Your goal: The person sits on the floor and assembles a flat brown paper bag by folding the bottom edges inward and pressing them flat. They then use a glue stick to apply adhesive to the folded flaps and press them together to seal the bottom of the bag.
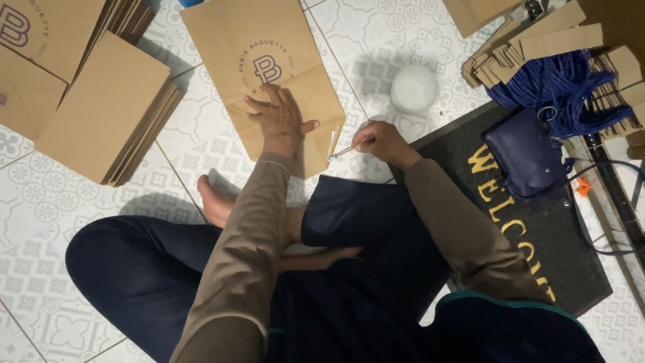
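head view, and we take the flat brown paper bag (265, 67) under our hands as the landmark. far left of it, stacks of the same folded brown bags (101, 107) lie on the patterned white floor tiles (195, 134), one pile fanned at its edge. the bag itself lies flat on the tiles with a round dark-blue printed mark near its middle and its folded bottom end turned toward us. our left hand (279, 121) lies palm down on that lower part of the bag, fingers spread wide, pressing it flat and closing on nothing. below the bag we sit cross-legged in dark trousers, a bare foot (215, 202) just under the bag's lower left corner. just right of the bag's lower right corner, our right hand (383, 141) has its grip narrow, pinched on a thin pale stick (341, 152) whose tip meets the bag's edge. up and right of the bag, a small white round tub (413, 87) stands on the tiles. further right lie a dark doormat (537, 228) with yellow lettering, a dark blue pouch (524, 158), a bundle of blue cords (557, 87) and cut brown card strips (524, 47).
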